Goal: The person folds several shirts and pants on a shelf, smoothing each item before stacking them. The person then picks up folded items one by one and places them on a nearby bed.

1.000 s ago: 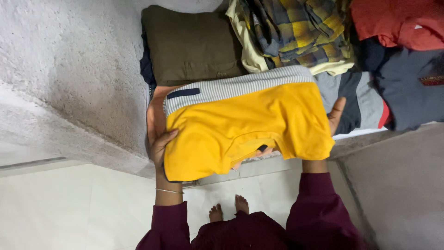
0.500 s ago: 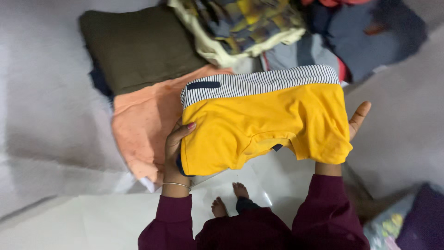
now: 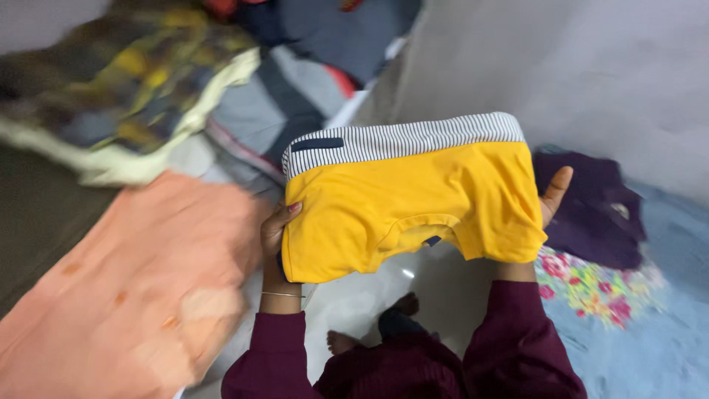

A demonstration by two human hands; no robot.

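**Maroon sleeves, a thin bangle, bare feet**

Both arms wear long, dark maroon sleeves that end at the wrists. The left hand (image 3: 275, 230) has a slim silver bangle just below it on the wrist and a pink-painted thumbnail. The right hand (image 3: 552, 193) shows no jewellery. Below, maroon cloth covers the lap, and the feet are bare.

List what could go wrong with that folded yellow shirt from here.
The folded yellow shirt rests between the left hand and right hand, propped only at its edges, so it may sag and unfold. It hangs over open floor, above bare feet, so a slip would probably drop it there.
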